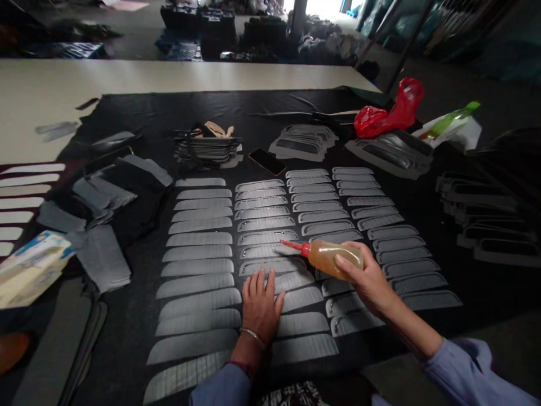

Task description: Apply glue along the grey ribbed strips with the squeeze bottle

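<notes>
My right hand [368, 280] grips a small squeeze bottle [332, 257] of amber liquid with a red nozzle, held sideways with the tip pointing left over the grey strips. My left hand [260, 305] lies flat, fingers stretched out, pressing on a grey curved strip [270, 266] in the second column. Several columns of these grey curved strips [198, 254] lie in rows on a black cloth [139, 316] that covers the table. The nozzle tip hovers just above the strips in front of my left fingertips.
Stacks of grey frame pieces [304, 141] and dark frames [486, 220] lie at the back and right. A phone [267, 161], a red plastic bag [391, 113] and a green bottle [452, 118] sit behind. A pile of grey pieces [101, 254] and a box [29, 268] lie at the left.
</notes>
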Available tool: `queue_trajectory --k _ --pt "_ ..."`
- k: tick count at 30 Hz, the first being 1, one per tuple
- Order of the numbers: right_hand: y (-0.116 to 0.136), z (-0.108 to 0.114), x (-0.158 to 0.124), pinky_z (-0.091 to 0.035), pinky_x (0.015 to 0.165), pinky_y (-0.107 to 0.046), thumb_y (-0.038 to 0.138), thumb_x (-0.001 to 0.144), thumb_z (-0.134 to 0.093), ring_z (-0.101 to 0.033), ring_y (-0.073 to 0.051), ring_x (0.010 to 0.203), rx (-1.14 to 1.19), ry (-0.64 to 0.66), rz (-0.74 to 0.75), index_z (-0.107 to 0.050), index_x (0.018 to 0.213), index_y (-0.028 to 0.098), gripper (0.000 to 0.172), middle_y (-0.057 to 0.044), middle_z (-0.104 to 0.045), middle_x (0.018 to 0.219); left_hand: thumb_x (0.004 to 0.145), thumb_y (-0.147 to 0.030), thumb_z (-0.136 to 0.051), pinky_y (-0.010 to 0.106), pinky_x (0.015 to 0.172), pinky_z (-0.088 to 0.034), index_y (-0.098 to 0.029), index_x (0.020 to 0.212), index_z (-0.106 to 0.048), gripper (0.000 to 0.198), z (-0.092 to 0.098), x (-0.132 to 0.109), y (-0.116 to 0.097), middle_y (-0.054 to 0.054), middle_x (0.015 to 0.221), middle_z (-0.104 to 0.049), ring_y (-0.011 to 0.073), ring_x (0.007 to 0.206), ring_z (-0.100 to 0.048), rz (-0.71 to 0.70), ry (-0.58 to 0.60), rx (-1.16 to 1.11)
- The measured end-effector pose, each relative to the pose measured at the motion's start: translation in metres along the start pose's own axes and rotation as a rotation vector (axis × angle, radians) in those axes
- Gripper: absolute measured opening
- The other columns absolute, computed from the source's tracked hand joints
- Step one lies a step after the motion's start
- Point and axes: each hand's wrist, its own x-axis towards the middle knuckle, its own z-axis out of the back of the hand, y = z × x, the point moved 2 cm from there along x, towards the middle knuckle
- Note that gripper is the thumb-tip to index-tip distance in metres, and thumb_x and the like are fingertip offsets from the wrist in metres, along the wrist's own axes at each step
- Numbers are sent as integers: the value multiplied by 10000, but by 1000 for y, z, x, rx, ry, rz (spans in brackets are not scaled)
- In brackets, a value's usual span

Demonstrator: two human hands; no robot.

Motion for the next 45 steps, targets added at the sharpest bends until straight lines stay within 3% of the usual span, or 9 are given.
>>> queue_trajectory --k 3,6,14,21,27,31,36,41,45 --pt "5 5 0 -491 585 -266 441 727 -646 -563 -148 694 -73 33 30 -478 995 231 380 -12 -563 850 831 -367 -526 478 967 -359 -127 1234 -520 468 0 -1 0 171 1205 -555 299 1148 -470 12 3 -3" --pt "4 4 -4 -494 597 -281 424 741 -626 -561 -153 703 -312 48 179 -470 1011 234 366 -22 -557 883 832 -363 -525 481 973 -354 -127 1237 -515 469 0 -1 -1 170 1221 -546 299 1159 -464 20 2 -4" --pt "1 -28 -8 -489 713 -380 346 792 -575 -553 -227 865 -597 110 555 -442 1044 222 310 -71 -537 943 837 -357 -517 476 984 -347 -123 1251 -494 476 0 -1 0 155 1249 -533 287 1173 -452 12 9 -26" --pt "11 -43 -1 -472 750 -399 291 808 -566 -526 -232 886 -661 208 621 -419 1080 218 318 -82 -508 962 845 -375 -503 469 989 -336 -124 1244 -501 471 1 -1 -1 146 1248 -535 286 1168 -455 23 17 -26" --pt "12 -25 -3 -472 749 -400 287 821 -547 -525 -235 884 -710 177 645 -429 1083 216 297 -91 -523 957 842 -373 -511 474 989 -330 -122 1247 -504 477 0 -1 0 152 1255 -530 291 1167 -455 26 27 -26" --pt "8 3 -10 -484 728 -375 371 788 -577 -550 -230 862 -690 58 542 -452 1053 219 330 -84 -545 951 841 -380 -520 485 980 -333 -127 1247 -505 479 -1 0 0 150 1248 -534 296 1162 -455 22 36 -14" --pt "6 30 -24 -487 631 -281 480 724 -612 -570 -173 748 -465 -110 170 -479 1004 244 389 -38 -557 939 834 -369 -549 465 958 -359 -124 1230 -516 466 -1 -1 2 169 1210 -543 293 1125 -475 13 -23 33" --pt "5 36 -34 -465 620 -256 478 686 -650 -548 -154 721 -205 -159 -10 -489 965 253 393 -14 -557 901 831 -340 -564 463 913 -385 -136 1157 -563 384 5 -6 1 154 1141 -567 290 1064 -496 -86 -89 49" --pt "3 37 -38 -447 607 -247 474 671 -668 -528 -148 705 -122 -172 -52 -492 960 254 404 -2 -560 863 821 -247 -575 426 833 -428 -204 1091 -599 274 7 -7 0 100 1041 -600 256 979 -521 -226 -28 -8"
